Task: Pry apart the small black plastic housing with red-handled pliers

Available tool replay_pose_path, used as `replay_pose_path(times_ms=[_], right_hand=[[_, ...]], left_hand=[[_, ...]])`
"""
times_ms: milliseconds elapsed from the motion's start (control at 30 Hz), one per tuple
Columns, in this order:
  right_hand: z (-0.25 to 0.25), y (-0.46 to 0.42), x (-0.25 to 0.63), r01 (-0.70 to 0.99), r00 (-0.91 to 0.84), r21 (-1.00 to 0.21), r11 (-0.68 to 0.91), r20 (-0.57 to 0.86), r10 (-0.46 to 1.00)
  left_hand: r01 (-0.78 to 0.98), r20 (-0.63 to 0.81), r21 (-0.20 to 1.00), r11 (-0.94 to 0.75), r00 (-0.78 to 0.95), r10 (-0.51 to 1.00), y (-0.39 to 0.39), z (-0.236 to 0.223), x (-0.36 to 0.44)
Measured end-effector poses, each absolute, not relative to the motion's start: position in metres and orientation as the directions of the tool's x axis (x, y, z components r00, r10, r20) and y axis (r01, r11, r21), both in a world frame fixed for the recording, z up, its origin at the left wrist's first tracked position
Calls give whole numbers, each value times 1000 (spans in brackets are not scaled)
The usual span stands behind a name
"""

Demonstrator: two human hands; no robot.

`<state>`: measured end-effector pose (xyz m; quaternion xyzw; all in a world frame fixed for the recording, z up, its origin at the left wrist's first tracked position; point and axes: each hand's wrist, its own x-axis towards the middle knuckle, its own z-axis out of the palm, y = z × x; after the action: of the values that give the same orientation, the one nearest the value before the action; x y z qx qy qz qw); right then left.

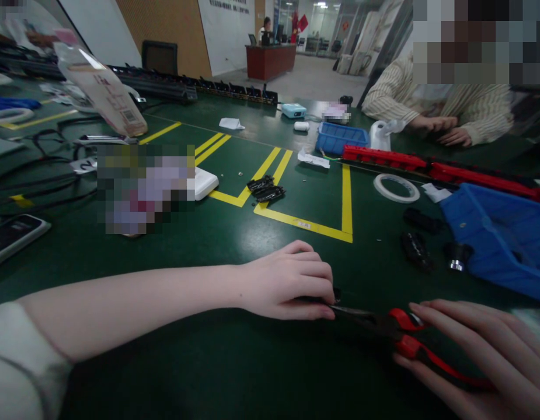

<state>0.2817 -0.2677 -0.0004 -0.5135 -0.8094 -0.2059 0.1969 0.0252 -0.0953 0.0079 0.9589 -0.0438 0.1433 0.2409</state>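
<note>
Long-nose pliers with red handles (408, 345) lie in my right hand (484, 350), its fingers and thumb wrapped about the grips. The narrow jaws point left and reach the fingertips of my left hand (291, 283). That hand is closed in a pinch around a small black part (337, 293), mostly hidden behind the fingers. Whether the jaws grip the part, I cannot tell. Beyond the left hand lies a small pile of black parts (266, 189). More black pieces (416, 251) rest near a blue bin (501, 233) on the right.
A roll of white tape (396, 188), a red strip (383, 157) and a smaller blue bin (342, 137) stand toward the back right. At left are a bottle (101, 87), black cables (37, 169) and a white box (204, 184). Someone in a striped sleeve (390, 90) sits opposite.
</note>
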Motion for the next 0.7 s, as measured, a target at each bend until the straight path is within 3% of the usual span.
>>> replay_pose_path(times_ms=[333, 500, 600, 700], right_hand=[[-12, -255, 302, 973, -231, 114, 201, 523, 820], [-21, -249, 309, 982, -187, 66, 176, 446, 875], [-21, -251, 308, 979, -205, 102, 179, 401, 893], [-19, -255, 300, 982, -189, 94, 165, 436, 880]], left_hand=[[-76, 356, 560, -825, 921, 157, -90, 1, 25], [-62, 314, 583, -810, 937, 154, -88, 2, 24], [-58, 294, 585, -809, 945, 145, -88, 1, 24], [-71, 303, 601, -796, 942, 144, -87, 0, 25]])
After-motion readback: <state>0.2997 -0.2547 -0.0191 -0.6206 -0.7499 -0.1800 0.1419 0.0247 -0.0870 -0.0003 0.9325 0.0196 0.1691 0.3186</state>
